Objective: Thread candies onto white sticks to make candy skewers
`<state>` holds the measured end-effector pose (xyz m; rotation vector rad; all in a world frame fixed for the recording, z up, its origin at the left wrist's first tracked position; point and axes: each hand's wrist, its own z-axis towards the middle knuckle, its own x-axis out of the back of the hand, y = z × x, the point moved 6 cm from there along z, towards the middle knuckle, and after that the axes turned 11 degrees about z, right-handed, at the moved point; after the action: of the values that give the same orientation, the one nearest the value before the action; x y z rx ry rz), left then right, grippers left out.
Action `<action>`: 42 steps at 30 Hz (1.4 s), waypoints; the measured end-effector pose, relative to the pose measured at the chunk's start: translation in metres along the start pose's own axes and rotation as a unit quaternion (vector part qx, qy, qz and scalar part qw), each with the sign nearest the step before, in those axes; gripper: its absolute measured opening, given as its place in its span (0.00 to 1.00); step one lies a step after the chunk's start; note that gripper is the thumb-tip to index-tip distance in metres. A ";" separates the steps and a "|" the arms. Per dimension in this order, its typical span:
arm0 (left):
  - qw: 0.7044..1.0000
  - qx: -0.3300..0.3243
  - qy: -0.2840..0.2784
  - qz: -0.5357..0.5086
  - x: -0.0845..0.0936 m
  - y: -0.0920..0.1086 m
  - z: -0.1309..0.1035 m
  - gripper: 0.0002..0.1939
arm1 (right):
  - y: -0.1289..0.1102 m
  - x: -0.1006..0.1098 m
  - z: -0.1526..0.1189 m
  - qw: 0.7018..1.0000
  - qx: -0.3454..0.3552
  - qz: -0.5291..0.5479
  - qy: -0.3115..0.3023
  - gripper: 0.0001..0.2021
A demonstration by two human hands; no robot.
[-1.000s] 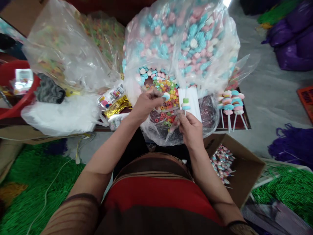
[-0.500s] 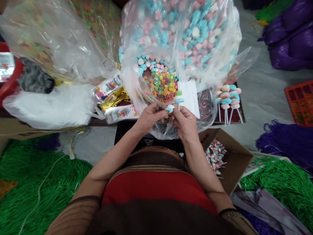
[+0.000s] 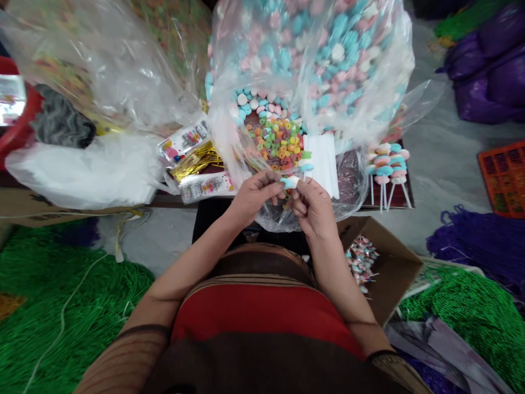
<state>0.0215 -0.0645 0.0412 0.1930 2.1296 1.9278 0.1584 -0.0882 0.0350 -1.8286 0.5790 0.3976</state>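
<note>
Between my fingertips are blue and white candies. My left hand pinches the blue side, and my right hand has its thumb and index finger closed at the white side. Just behind my right fingers, a stick with green, white and blue pieces leans by a stack of white sticks. Small ring-shaped candies lie in an opened clear bag beyond my hands, with pink, blue and white candies behind them.
A big bag of pastel candies stands at the back. Finished candy sticks lie at the table's right end. A cardboard box of wrapped candies stands below right. Gold ties and printed packets lie left of my hands.
My right hand has shifted slightly right, and more of the white candy shows between my fingertips. The whole view has shifted a little.
</note>
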 end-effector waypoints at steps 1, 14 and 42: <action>0.998 0.028 -0.005 -0.048 -0.001 -0.003 0.001 0.17 | 0.000 -0.001 0.000 1.000 -0.004 0.010 0.000 0.22; 0.996 -0.077 0.025 0.042 0.003 -0.002 0.002 0.12 | 0.005 -0.004 -0.002 0.999 0.038 -0.026 0.000 0.20; 0.999 0.020 0.013 -0.044 -0.004 -0.009 0.000 0.24 | 0.009 -0.004 -0.003 0.998 0.060 -0.009 -0.021 0.19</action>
<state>0.0258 -0.0661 0.0321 0.0805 2.1574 1.8497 0.1502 -0.0927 0.0312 -1.7058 0.5451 0.3813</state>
